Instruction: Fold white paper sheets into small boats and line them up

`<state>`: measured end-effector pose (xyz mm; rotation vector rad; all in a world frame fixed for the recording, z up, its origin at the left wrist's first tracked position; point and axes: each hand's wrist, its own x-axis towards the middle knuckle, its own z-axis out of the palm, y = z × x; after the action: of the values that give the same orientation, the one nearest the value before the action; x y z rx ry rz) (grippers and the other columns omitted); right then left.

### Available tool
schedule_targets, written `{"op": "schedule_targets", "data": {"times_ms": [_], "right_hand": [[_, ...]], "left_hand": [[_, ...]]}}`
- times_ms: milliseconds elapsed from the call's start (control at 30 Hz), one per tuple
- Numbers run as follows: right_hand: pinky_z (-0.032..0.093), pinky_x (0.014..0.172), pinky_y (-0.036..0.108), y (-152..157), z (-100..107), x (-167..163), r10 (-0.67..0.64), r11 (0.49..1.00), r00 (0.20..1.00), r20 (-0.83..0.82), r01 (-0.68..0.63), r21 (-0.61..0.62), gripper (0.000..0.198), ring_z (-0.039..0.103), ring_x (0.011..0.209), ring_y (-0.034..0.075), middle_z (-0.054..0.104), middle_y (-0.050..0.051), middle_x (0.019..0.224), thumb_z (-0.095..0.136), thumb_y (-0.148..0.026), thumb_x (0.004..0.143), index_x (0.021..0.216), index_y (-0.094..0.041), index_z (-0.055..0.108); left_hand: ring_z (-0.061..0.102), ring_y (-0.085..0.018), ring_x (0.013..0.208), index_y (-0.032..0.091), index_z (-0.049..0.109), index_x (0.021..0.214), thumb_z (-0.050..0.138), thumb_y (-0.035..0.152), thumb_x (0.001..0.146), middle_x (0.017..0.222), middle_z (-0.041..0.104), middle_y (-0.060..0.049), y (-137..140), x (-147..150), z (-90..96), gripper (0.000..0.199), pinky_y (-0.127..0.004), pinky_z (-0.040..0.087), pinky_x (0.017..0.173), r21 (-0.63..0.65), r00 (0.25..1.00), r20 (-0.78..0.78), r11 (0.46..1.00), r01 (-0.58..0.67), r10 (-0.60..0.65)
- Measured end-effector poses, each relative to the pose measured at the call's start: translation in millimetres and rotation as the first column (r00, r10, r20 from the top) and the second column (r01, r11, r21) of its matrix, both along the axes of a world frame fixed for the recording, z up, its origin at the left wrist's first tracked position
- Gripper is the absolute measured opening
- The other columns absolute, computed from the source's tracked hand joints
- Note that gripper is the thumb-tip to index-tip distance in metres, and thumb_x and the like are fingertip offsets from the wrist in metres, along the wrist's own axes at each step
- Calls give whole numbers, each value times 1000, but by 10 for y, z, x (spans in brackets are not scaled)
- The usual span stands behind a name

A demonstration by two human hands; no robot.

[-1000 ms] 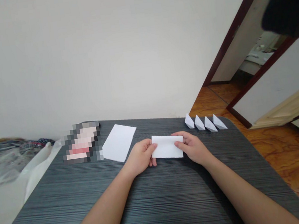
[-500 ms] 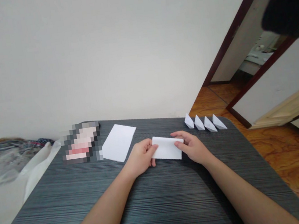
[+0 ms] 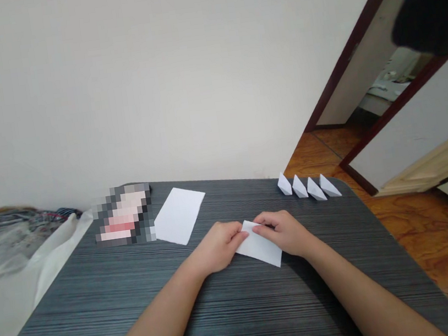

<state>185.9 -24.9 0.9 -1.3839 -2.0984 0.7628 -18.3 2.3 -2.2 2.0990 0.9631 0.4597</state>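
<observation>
A folded piece of white paper (image 3: pixel 262 250) is held between both hands over the middle of the table, tilted with its right end lower. My left hand (image 3: pixel 222 245) is closed on its left corner, the thumb lying on top. My right hand (image 3: pixel 285 231) pinches the paper's upper edge, its thumb close to the left one. The fingers beneath the paper are hidden. To the left lies a stack of white paper sheets (image 3: pixel 181 216). Several folded white paper pieces (image 3: pixel 299 186) with pointed tips stand in a row at the back right.
The dark striped table (image 3: pixel 237 322) stands against a pale wall (image 3: pixel 179 85). A blurred-out flat item (image 3: pixel 124 215) lies at its back left. Left of the table are plastic-wrapped things (image 3: pixel 13 242) on white cloth. A doorway and wooden floor (image 3: pixel 434 238) are on the right.
The paper has come nearer to me and turned, its right end dropping. Both hands have moved closer together, with the right hand shifting from the right end to the upper edge.
</observation>
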Motion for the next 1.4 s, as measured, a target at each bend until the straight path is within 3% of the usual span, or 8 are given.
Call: {"op": "schedule_targets", "data": {"times_ms": [200, 367, 833, 1033, 1233, 1400], "right_hand": [[41, 71, 25, -1, 33, -39, 89, 992, 991, 103, -97, 74, 19, 61, 80, 16, 69, 3, 87, 47, -25, 89, 96, -21, 65], [41, 67, 24, 6, -2, -51, 63, 996, 989, 135, -72, 61, 20, 62, 75, 16, 68, 3, 82, 46, -26, 90, 93, -20, 65], [39, 62, 22, 7, 18, -47, 110, 992, 991, 72, -114, 51, 19, 60, 69, 13, 67, 1, 78, 48, -26, 89, 92, -20, 65], [38, 58, 21, 3, -2, -53, 80, 996, 997, 11, -80, 27, 22, 59, 62, 11, 66, 0, 70, 48, -29, 89, 81, -18, 65], [40, 60, 21, 2, 20, -71, 103, 995, 993, -54, -104, -12, 15, 58, 65, 12, 66, 1, 75, 51, -26, 86, 87, -18, 64], [39, 56, 21, -8, 19, -86, 63, 998, 997, -53, -64, -17, 15, 55, 60, 12, 63, 0, 68, 51, -25, 85, 80, -18, 63]], "left_hand": [[47, -11, 57, 16, 51, 66, 36, 34, 90, 63, 55, 0, 8, -4, -12, 34, -22, 29, 53, 65, 997, -32, 996, 66, -64], [46, -11, 56, 16, 50, 67, 34, 35, 92, 61, 54, 1, 5, -4, -4, 36, -22, 28, 53, 77, 996, -39, 994, 79, -77], [43, -9, 54, 15, 48, 64, 30, 40, 93, 58, 50, 2, -9, -4, -4, 42, -21, 28, 52, 70, 992, -21, 990, 122, -121], [43, -9, 53, 15, 51, 65, 30, 41, 92, 59, 51, 2, -11, -6, -19, 43, -21, 28, 51, 60, 991, -37, 990, 130, -128], [40, -8, 51, 15, 50, 62, 31, 42, 92, 55, 47, 3, -22, 6, 2, 45, -22, 26, 50, 81, 990, -33, 987, 137, -134], [39, -9, 49, 15, 49, 60, 32, 42, 91, 53, 45, 2, -25, 8, 22, 45, -22, 25, 49, 81, 992, -32, 988, 128, -126]]}}
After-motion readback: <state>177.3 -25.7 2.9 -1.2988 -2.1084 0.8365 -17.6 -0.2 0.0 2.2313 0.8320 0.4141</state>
